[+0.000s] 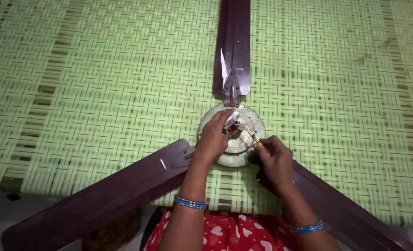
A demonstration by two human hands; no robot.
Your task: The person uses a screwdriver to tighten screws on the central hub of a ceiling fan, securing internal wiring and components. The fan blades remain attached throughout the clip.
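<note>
- Left hand (212, 138): fingers curled over the centre of the fan hub (232, 135), tips pressed together around the small brown shaft piece (232, 128) at its middle. Exact grip is hidden by the knuckles; can't tell if it pinches or just steadies.
- Right hand (274, 159): thumb and forefinger pinched on a thin yellow-handled tool (257, 140), other fingers folded in. The tool's fine tip angles up-left toward the shaft piece; the contact point is too small to make out.
- Wrists: both come in from the bottom edge, forearms converging on the hub; blue bangles (191, 202) on each.
- Hub: pale round motor housing, lying flat on a green woven cot surface (99, 79), near its front edge.
- Blades: three dark maroon ones. Far blade (233, 46) runs straight away and is cut off at the top. Left blade (99, 200) and right blade (350, 214) splay toward the person, overhang the cot edge, ends out of frame.
- Right blade's root bracket is hidden under the right hand.
- Red heart-print cloth (225, 232) between the forearms, mostly cropped.
</note>
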